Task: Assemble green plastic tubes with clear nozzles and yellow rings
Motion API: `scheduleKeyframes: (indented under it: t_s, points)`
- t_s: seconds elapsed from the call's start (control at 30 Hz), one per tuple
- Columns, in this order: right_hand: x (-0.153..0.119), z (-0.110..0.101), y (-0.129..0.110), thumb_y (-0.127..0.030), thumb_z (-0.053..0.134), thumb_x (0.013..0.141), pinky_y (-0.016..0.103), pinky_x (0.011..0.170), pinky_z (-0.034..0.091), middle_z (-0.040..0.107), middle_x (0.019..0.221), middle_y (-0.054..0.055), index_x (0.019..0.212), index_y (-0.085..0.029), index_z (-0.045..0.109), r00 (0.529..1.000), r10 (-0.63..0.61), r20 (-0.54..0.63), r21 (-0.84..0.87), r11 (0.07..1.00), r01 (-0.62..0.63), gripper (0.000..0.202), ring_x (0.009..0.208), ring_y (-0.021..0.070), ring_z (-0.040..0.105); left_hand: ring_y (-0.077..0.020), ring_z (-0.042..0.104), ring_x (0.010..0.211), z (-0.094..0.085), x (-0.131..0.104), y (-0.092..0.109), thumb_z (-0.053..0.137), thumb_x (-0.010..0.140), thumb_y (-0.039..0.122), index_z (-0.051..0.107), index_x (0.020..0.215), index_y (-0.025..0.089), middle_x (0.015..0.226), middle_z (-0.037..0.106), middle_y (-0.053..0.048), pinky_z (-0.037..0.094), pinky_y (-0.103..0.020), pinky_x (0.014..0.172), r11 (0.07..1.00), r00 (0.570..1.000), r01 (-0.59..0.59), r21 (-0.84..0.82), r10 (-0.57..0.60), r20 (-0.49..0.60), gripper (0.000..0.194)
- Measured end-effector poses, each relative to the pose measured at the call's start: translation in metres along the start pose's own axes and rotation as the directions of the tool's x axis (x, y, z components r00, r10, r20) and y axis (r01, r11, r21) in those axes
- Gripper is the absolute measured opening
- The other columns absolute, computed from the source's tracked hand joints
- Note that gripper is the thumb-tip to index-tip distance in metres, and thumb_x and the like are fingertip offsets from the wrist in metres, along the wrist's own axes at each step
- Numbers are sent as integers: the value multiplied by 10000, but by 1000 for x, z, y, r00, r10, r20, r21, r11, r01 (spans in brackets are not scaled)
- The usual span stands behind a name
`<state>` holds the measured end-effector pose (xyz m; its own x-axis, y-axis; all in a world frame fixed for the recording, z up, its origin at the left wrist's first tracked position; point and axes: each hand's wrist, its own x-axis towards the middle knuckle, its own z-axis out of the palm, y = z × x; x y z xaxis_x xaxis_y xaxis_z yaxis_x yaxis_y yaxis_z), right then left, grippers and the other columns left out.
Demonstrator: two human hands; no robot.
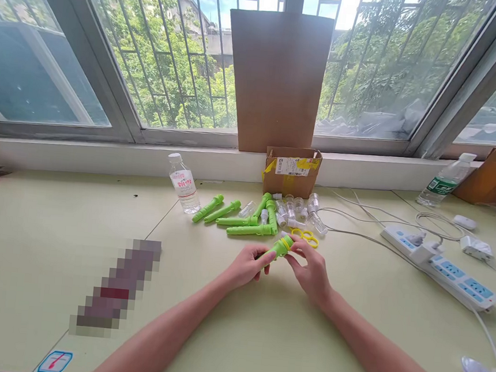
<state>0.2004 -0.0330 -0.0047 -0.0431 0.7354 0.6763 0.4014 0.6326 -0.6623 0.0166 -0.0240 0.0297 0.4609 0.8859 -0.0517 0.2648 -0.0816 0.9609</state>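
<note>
My left hand point(246, 265) is wrapped round a green plastic tube point(278, 248) with a ridged, threaded end that points away to the right. A yellow ring point(287, 242) sits around that end, and the closed fingers of my right hand point(311, 270) pinch it at its side. Just behind my hands lie loose yellow rings point(306, 236). Several more green tubes point(244, 230) are scattered to the left of them. Clear plastic cylinders point(289, 207) with white ends are grouped farther back.
An open cardboard box point(291, 184) stands at the windowsill before a tall brown board point(280, 84). Water bottles stand left point(184, 186) and far right point(446, 180). A power strip point(440, 266) with cables lies on the right. A blurred dark object point(120, 285) lies left.
</note>
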Motion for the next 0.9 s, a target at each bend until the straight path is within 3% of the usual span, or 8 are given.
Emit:
scheduleKeyframes:
  t_s: [0.2,0.47,0.67,0.9]
  points:
    - [-3,0,2,-204,593,831,448,878,547,634,1155,86,871,-227,588,1000,-13,-23,-25,1000,12,45,1091,243,598,-52,420,355,0,-1,2,704,670,474,485,810,185,581,621,32,298,-166,352,996,997,34,-83,-39,-63,388]
    - [0,-1,-2,-196,577,836,424,843,564,647,1106,86,894,-229,586,1000,13,-14,-1,1000,-13,66,1100,242,590,-102,575,496,2,2,-4,558,779,541,579,794,146,751,669,-49,360,-178,381,995,1000,7,-103,-9,-12,395]
    - [0,0,0,-186,572,840,429,854,559,642,1117,91,884,-222,579,1000,13,-8,-6,1000,-13,58,1104,239,586,-43,421,383,1,2,-3,461,833,555,582,758,141,633,580,11,307,-175,362,998,1000,-15,-64,16,25,438]
    - [-2,2,2,-197,597,831,453,885,541,628,1153,99,859,-215,597,1000,-1,-12,-20,1000,0,34,1080,240,599,-47,410,353,-1,2,-6,686,690,488,490,855,183,649,644,17,288,-169,345,997,998,39,-70,-42,-35,399]
